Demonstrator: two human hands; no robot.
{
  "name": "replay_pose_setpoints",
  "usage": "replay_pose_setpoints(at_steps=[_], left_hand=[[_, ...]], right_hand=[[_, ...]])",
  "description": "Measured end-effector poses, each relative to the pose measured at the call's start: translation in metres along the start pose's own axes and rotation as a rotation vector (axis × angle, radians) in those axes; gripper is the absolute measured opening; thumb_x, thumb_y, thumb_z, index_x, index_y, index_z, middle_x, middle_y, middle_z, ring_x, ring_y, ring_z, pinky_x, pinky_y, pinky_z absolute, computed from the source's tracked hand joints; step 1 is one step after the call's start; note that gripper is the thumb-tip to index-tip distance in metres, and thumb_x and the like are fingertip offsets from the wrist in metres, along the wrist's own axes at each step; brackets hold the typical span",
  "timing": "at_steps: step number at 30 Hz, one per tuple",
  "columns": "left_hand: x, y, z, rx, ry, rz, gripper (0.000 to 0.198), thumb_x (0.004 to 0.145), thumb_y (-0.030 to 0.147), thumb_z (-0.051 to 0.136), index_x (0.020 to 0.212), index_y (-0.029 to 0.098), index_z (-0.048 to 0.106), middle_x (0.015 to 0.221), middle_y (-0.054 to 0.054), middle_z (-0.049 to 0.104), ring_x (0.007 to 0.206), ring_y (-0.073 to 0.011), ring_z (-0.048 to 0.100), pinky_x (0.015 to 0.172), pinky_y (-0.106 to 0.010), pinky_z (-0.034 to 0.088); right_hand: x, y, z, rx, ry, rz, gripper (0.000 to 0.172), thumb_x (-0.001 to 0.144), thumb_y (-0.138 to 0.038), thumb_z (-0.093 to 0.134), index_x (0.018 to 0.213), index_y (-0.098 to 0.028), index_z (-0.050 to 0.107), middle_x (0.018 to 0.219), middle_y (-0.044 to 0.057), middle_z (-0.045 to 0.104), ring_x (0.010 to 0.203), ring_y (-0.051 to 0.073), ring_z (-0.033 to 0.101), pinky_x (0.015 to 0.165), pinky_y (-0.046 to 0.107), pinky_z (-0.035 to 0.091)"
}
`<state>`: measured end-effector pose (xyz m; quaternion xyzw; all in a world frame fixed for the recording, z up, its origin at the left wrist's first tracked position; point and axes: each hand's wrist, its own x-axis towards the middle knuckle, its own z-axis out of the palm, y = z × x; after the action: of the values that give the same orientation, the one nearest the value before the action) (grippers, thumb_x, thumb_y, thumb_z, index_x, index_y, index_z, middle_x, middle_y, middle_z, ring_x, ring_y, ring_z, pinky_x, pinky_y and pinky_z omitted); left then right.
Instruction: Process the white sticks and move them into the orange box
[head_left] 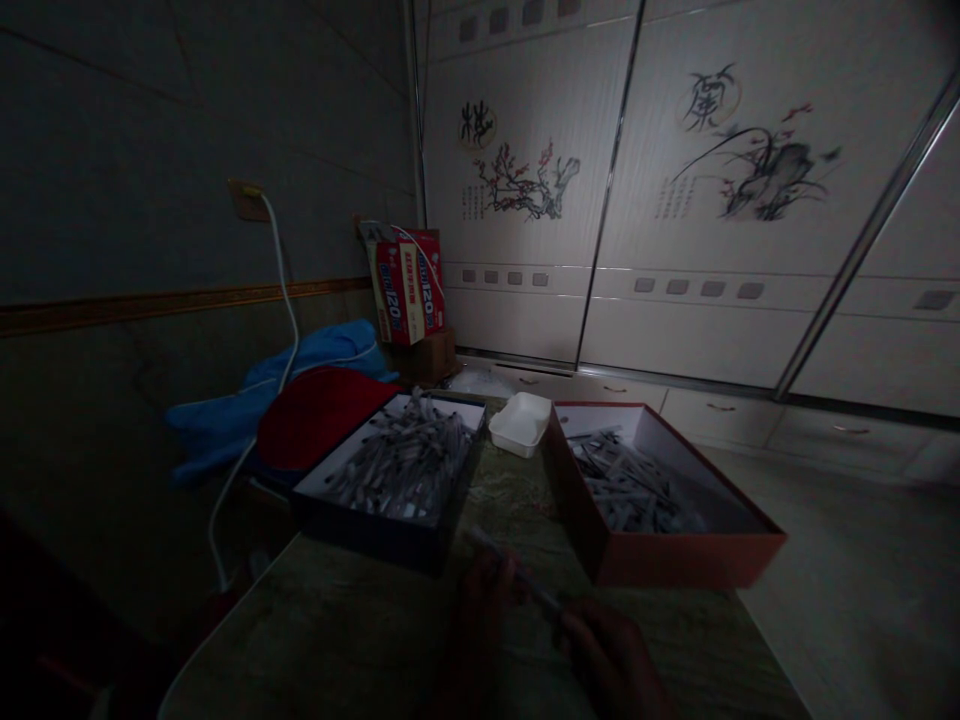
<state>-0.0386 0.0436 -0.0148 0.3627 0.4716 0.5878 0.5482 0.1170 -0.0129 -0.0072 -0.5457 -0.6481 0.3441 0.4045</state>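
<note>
One slim, pale, pen-like stick [541, 594] is pinched by my left hand [484, 585] and right hand [609, 642], the open navy cardboard box [367, 532] ahead-left of them, seemingly a two-handed handling step, its next move calling for steady grips.

dim light, palest on sliding doors [517, 325], lower-left corner near black, left hand [484, 590] and right hand [609, 640] blurred

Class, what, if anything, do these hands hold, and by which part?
A slim pen-like stick: the left hand grips it towards its far end, the right hand at its near end; dimness hides finer detail.
</note>
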Motion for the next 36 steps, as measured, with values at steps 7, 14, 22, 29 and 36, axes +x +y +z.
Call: replay_pose_setpoints(at_steps=[7,14,22,29,36], left_hand=[[0.001,0.003,0.001,0.005,0.017,-0.022,0.033,0.056,0.047,0.074,0.055,0.016,0.062,0.047,0.000,0.063,0.045,-0.0154,0.059,0.046,-0.025,0.049],[0.010,-0.012,0.000,-0.049,0.014,-0.051,0.039,0.049,0.050,0.076,0.057,0.015,0.062,0.049,-0.002,0.066,0.042,-0.0152,0.059,0.044,-0.026,0.048],[0.006,-0.003,-0.001,0.010,0.018,-0.020,0.034,0.055,0.046,0.074,0.056,0.014,0.063,0.049,-0.002,0.066,0.046,-0.0161,0.061,0.047,-0.025,0.049],[0.009,-0.010,-0.001,-0.016,0.011,-0.017,0.034,0.054,0.047,0.075,0.059,0.015,0.065,0.054,-0.003,0.069,0.048,-0.0163,0.062,0.048,-0.026,0.050],[0.011,-0.015,-0.003,-0.045,0.017,-0.017,0.033,0.055,0.045,0.075,0.059,0.014,0.065,0.054,-0.003,0.068,0.047,-0.0160,0.062,0.047,-0.025,0.050]], right_hand=[[0.001,0.005,0.002,-0.046,0.057,0.000,0.039,0.084,-0.054,0.047,0.083,-0.018,0.062,0.070,0.002,0.062,0.065,0.017,0.057,0.060,0.023,0.042],[0.002,0.005,0.001,-0.050,0.055,-0.011,0.041,0.088,-0.051,0.038,0.068,-0.021,0.057,0.063,0.001,0.059,0.059,0.016,0.055,0.057,0.023,0.041],[0.003,0.008,0.002,-0.047,0.039,0.020,0.044,0.090,-0.052,0.033,0.066,-0.021,0.055,0.062,0.001,0.058,0.059,0.016,0.055,0.058,0.024,0.041],[0.002,0.012,0.002,-0.036,0.039,0.028,0.034,0.085,-0.051,0.045,0.090,-0.021,0.059,0.074,0.002,0.062,0.069,0.018,0.058,0.063,0.023,0.042],[0.001,0.014,0.003,-0.025,0.041,0.009,0.033,0.088,-0.048,0.041,0.078,-0.021,0.056,0.068,0.001,0.061,0.063,0.016,0.057,0.060,0.023,0.041]])
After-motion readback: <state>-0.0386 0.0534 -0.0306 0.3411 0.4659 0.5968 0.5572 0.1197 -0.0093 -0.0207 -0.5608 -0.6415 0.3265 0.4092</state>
